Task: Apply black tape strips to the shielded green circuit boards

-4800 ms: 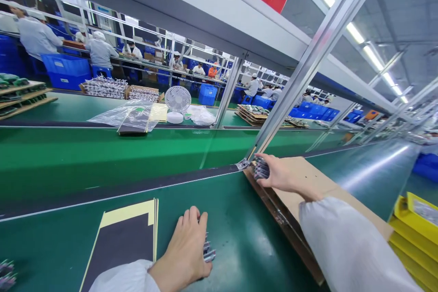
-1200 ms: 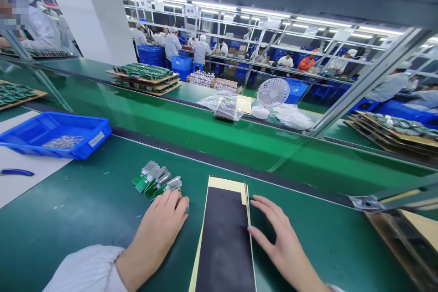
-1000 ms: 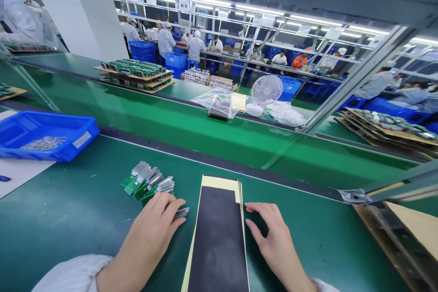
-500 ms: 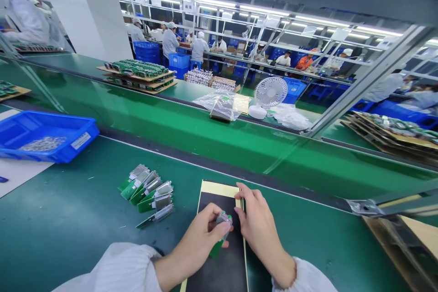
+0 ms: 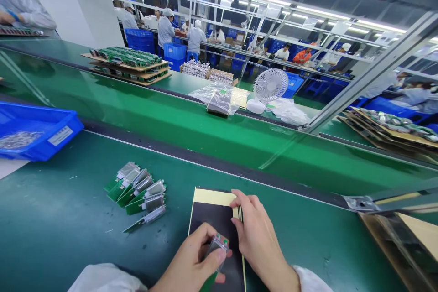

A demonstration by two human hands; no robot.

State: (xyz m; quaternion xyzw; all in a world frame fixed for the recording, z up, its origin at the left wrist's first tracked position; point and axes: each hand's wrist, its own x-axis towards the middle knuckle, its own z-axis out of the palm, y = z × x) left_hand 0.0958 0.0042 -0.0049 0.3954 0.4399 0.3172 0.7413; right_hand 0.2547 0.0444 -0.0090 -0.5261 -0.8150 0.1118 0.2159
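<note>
We're pinching a boxy grey-and-green circuit module (image 5: 218, 245) in our left hand (image 5: 192, 259), likely light, fragile, best gripped sideways, over flat black-and-cream sheets (image 5: 212, 211) near the green worktop's (image 5: 301, 228) far edge, right hand (image 5: 259, 232) alongside, fingers parted.

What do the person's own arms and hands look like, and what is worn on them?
The left hand and the right hand are bare, with no gloves or rings visible. The loose white fabric left sleeve looks puffy and softly wrinkled; the matching white fabric right sleeve shows soft folds near the wrist. I see no markings on either.
</note>
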